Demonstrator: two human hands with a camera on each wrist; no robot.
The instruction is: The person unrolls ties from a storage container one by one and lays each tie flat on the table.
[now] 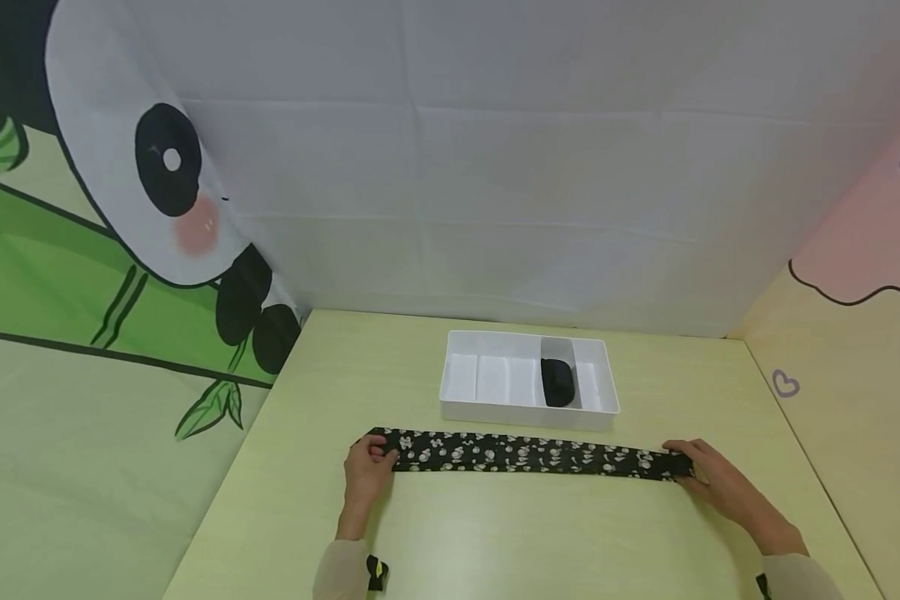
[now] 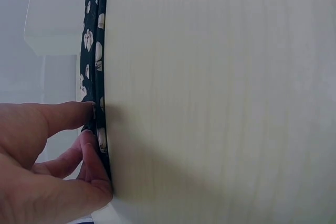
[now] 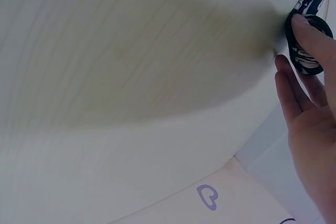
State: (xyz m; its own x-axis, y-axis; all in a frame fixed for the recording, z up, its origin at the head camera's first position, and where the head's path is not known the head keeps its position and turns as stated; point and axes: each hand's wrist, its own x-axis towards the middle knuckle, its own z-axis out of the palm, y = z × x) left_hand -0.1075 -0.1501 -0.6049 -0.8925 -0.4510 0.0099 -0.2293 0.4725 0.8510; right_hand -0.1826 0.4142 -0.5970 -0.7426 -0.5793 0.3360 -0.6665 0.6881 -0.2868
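Observation:
A long folded cloth strip (image 1: 510,452), black with a pale flower print, stretches left to right across the table in the head view. My left hand (image 1: 369,471) pinches its left end between thumb and fingers. In the left wrist view, the layered edge of the cloth (image 2: 100,51) runs upward from the thumb of that hand (image 2: 47,156). At the other end, my right hand (image 1: 720,483) grips the cloth, thumb over it and fingers beneath. The right wrist view shows this end curled into a roll (image 3: 307,64), held by the right hand (image 3: 315,124).
Behind the cloth stands a white divided tray (image 1: 495,412). A black computer mouse (image 1: 557,383) lies in one of its compartments. The pale wooden table (image 1: 510,533) meets a white sheet (image 1: 495,167) at the back and printed panels at both sides.

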